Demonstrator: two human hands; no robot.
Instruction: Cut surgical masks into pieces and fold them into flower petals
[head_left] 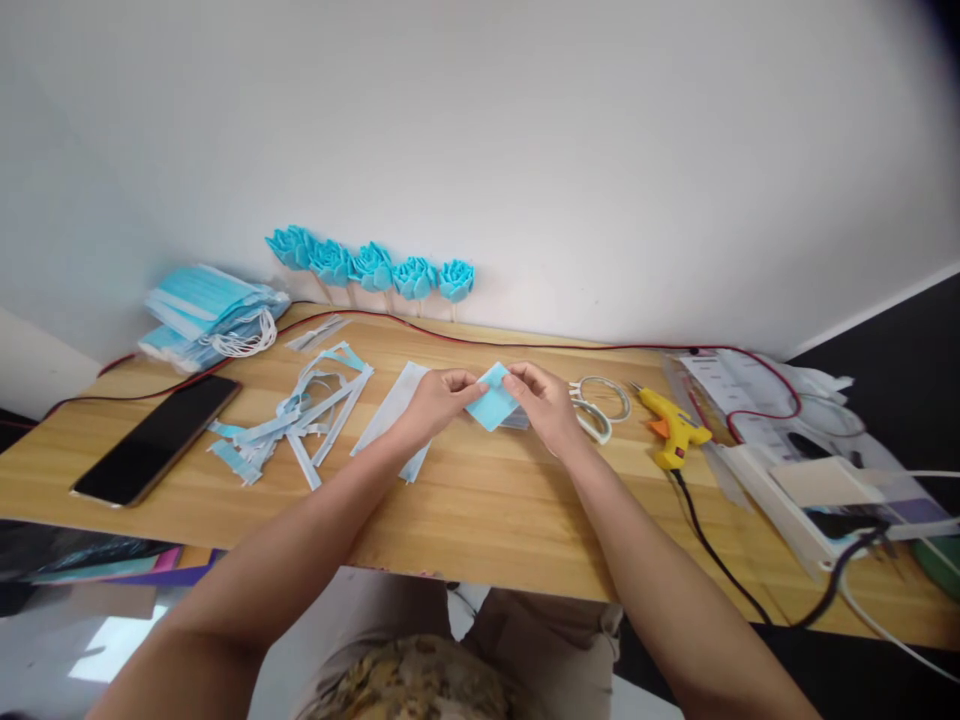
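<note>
Both my hands meet over the middle of the wooden table (480, 500). My left hand (437, 398) and my right hand (544, 400) each pinch a side of a small light-blue square of mask fabric (491, 405), held tilted just above the tabletop. A white mask layer (396, 415) lies flat under and to the left of my left hand. Right of my right hand lie scissors with white handles (596, 415). A yellow glue gun (673, 428) rests further right.
Cut blue mask strips (300, 420) lie left of centre, a black phone (159, 438) beyond them, a stack of blue masks (210, 312) at the back left. Several blue fabric flowers (375, 268) lean on the wall. A red cable (525, 345) runs along the back; papers and boxes (795, 470) crowd the right.
</note>
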